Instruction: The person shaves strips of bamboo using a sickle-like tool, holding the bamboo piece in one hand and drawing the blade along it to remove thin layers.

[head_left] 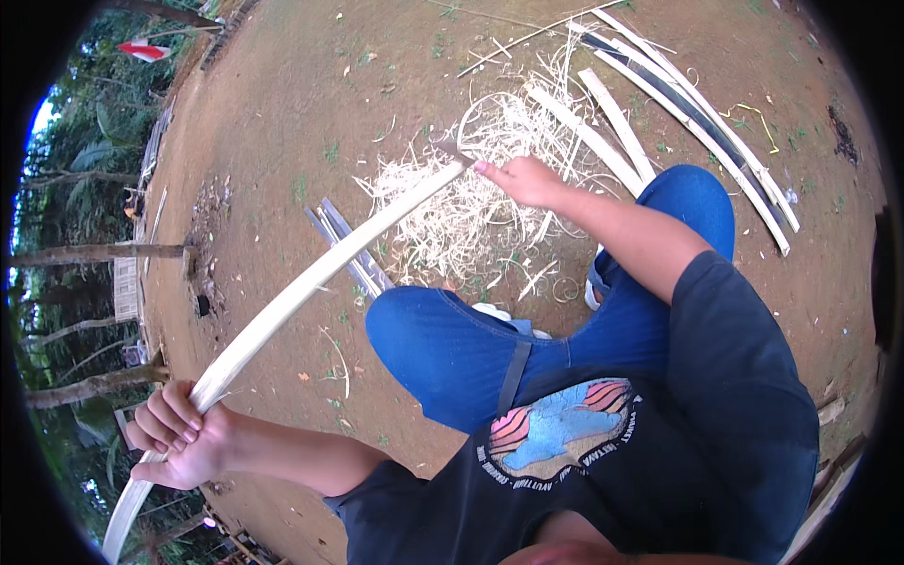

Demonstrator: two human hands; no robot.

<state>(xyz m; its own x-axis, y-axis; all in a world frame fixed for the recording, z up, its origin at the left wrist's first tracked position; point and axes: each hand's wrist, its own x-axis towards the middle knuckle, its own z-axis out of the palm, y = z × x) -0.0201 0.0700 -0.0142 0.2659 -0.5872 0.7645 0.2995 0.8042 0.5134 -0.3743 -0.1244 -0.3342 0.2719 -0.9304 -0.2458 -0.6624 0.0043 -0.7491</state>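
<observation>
A long pale strip of bamboo or wood (pixel 320 268) runs slantwise from the lower left up to the middle. My left hand (pixel 184 435) is wrapped round its lower part, fingers closed. At the far end my right hand (pixel 527 181) is closed round a knife, whose handle is hidden in the palm. The knife's dark blade (pixel 452 150) lies against the strip's tip, with my thumb close by. Beneath that end, a heap of thin curled shavings (pixel 452 221) covers the ground.
Pale split strips (pixel 589 137) lie beyond my right knee, and longer ones (pixel 697 113) farther right. Short grey-white strips (pixel 344 245) rest by my left knee. Brown dirt ground (pixel 292 122) surrounds me. Tree trunks (pixel 104 254) and a red-and-white flag (pixel 144 50) stand at the left.
</observation>
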